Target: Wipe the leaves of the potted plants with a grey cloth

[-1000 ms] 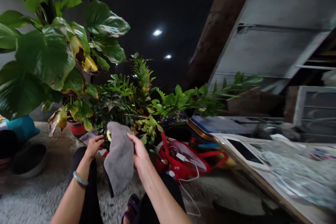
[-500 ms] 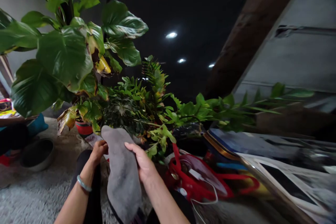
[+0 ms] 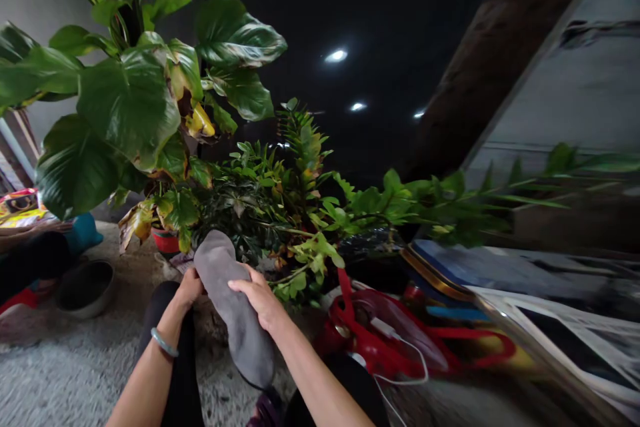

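A long, soft grey fabric piece (image 3: 246, 337) with rounded ends and a waisted outline hangs at a slant over my lap; a thin dark edge or cord shows at its lower end. Its exact kind is unclear. My right hand (image 3: 260, 303) grips its right side, thumb on top and fingers behind. At the upper left edge, my left hand (image 3: 190, 288) has its fingers curled against the fabric, the tips partly hidden. A pale bracelet (image 3: 164, 343) circles my left wrist.
Potted plants (image 3: 125, 103) crowd the space ahead. A red bag (image 3: 370, 340) with a white charging cable (image 3: 417, 380) lies to the right, beside a white-framed item (image 3: 565, 340). On the left sit a grey basin (image 3: 87, 290) and part of another person (image 3: 35, 260).
The grey piece has tilted, its lower end swinging right and its face turning narrower to view. Both hands keep hold. The view has shifted slightly left.
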`<state>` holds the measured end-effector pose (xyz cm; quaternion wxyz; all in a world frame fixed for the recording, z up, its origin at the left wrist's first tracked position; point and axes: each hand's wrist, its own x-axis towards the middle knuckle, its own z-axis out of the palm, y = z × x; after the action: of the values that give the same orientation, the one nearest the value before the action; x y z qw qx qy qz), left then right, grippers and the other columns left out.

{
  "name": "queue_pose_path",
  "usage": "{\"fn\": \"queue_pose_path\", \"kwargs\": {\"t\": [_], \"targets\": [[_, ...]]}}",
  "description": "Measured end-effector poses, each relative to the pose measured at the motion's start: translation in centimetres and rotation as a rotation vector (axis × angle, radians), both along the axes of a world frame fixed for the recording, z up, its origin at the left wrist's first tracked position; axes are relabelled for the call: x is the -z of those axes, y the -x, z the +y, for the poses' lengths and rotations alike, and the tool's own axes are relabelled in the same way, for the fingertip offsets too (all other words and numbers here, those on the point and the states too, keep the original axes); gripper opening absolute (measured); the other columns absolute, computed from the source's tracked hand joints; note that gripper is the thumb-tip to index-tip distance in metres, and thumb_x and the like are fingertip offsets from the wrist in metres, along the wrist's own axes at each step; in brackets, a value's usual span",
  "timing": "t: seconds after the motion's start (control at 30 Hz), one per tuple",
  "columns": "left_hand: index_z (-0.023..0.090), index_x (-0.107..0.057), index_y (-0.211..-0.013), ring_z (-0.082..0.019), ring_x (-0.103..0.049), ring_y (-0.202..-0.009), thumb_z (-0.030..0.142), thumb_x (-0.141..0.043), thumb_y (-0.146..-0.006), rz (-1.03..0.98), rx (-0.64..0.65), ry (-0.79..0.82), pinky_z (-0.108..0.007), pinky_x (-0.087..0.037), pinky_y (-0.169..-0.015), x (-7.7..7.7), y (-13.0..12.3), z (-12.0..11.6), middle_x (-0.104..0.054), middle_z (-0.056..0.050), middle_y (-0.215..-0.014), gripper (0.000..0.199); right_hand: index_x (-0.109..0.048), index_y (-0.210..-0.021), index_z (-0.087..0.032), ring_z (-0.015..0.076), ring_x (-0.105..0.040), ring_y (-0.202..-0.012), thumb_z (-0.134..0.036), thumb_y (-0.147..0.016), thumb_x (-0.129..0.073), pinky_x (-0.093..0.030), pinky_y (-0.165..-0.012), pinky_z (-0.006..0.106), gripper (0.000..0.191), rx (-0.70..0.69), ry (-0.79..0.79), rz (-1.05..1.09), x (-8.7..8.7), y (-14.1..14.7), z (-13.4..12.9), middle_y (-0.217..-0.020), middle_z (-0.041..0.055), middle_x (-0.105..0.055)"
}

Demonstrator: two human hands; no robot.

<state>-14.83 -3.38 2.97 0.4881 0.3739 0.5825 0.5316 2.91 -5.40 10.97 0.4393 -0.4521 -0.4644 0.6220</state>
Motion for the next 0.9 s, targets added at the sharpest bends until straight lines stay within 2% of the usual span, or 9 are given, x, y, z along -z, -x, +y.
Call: {"fn": "queue_pose_path", "kwargs": {"t": [0.1,0.17,0.37,0.43,0.53,0.67,0.73,0.8,0.9], "targets": [[0.015,-0.072,-0.068,-0.02,-0.062,-0.06,0.014,-0.073,-0.061,0.036,0.037,0.027,-0.027,-0.046,-0.052,-0.6,0.6,-0.7,-0.069,-0.006,-0.062,0.007,-0.073,-0.101,-0.022,0.0263,-0.066,-0.083,-0.023,-0.056,-0.072,-0.05,-0.075,0.036,0.046,0.055,-0.033,0.016,-0.1,-2.0,-1.1,-0.088,0.0018,-0.076],[0.013,-0.075,-0.083,-0.021,-0.065,-0.065,0.023,-0.076,-0.064,-0.003,0.004,0.007,-0.027,-0.047,-0.054,-1.6,0.9,-1.7,-0.073,-0.009,-0.073,0.021,-0.071,-0.107,-0.023,0.0261,-0.066,-0.088,-0.023,-0.056,-0.073,-0.051,-0.08,0.036,0.051,0.104,-0.08,0.042,-0.6,-2.7,-1.3,-0.094,0.0017,-0.076],[0.013,-0.067,-0.121,-0.033,-0.067,-0.106,0.048,-0.086,-0.061,-0.272,0.104,-0.23,-0.037,-0.054,-0.086,-4.6,-2.3,-5.8,-0.07,-0.019,-0.121,0.072,-0.069,-0.11,-0.025,0.0252,-0.065,-0.098,-0.02,-0.058,-0.073,-0.049,-0.091,0.036,0.052,0.056,-0.285,0.111,-1.4,-3.7,-1.5,-0.107,0.0017,-0.074],[0.013,-0.066,-0.12,-0.035,-0.067,-0.107,0.053,-0.088,-0.055,-0.299,0.064,-0.217,-0.037,-0.055,-0.087,-4.8,-4.7,-6.7,-0.072,-0.017,-0.116,0.079,-0.069,-0.11,-0.025,0.0249,-0.065,-0.098,-0.02,-0.059,-0.073,-0.049,-0.092,0.036,0.052,-0.013,-0.312,0.126,-0.9,-3.6,-1.8,-0.107,0.0023,-0.074],[0.013,-0.068,-0.111,-0.035,-0.069,-0.099,0.055,-0.089,-0.048,-0.308,-0.125,-0.132,-0.037,-0.057,-0.082,-4.9,-7.9,-7.2,-0.075,-0.014,-0.102,0.078,-0.069,-0.112,-0.025,0.0247,-0.065,-0.1,-0.019,-0.063,-0.072,-0.047,-0.095,0.036,0.05,-0.089,-0.342,0.124,0.0,-3.5,-2.2,-0.108,0.003,-0.073],[0.015,-0.066,-0.107,-0.031,-0.071,-0.09,0.048,-0.088,-0.046,-0.325,-0.245,-0.055,-0.037,-0.058,-0.077,-5.6,-9.5,-6.8,-0.076,-0.01,-0.093,0.072,-0.071,-0.114,-0.026,0.0247,-0.066,-0.096,-0.021,-0.067,-0.072,-0.048,-0.09,0.036,0.047,-0.238,-0.417,0.052,-0.4,-4.6,-1.4,-0.104,0.0017,-0.075],[0.018,-0.063,-0.104,-0.03,-0.072,-0.086,0.041,-0.089,-0.043,-0.34,-0.291,0.014,-0.036,-0.058,-0.074,-5.7,-9.2,-6.8,-0.075,-0.008,-0.088,0.07,-0.075,-0.103,-0.025,0.0248,-0.066,-0.089,-0.026,-0.068,-0.075,-0.048,-0.083,0.034,0.036,-0.298,-0.478,-0.036,-1.1,-6.0,-0.2,-0.097,0.0014,-0.076],[0.019,-0.061,-0.102,-0.03,-0.072,-0.084,0.037,-0.088,-0.044,-0.321,-0.305,0.076,-0.038,-0.058,-0.072,-5.4,-8.4,-7.0,-0.075,-0.008,-0.086,0.067,-0.077,-0.079,-0.024,0.0216,-0.063,-0.074,-0.034,-0.073,-0.072,-0.046,-0.072,0.031,0.013,-0.222,-0.51,-0.128,-1.4,-8.0,1.3,-0.077,0.0005,-0.074],[0.02,-0.06,-0.102,-0.032,-0.072,-0.086,0.035,-0.086,-0.048,-0.243,-0.249,0.15,-0.039,-0.058,-0.071,-4.8,-7.0,-7.7,-0.074,-0.01,-0.087,0.061,-0.066,-0.05,-0.022,0.0161,-0.052,-0.052,-0.039,-0.08,-0.063,-0.038,-0.058,0.028,0.034,-0.177,-0.428,-0.282,0.2,-11.8,3.1,-0.05,-0.0011,-0.062]]}}
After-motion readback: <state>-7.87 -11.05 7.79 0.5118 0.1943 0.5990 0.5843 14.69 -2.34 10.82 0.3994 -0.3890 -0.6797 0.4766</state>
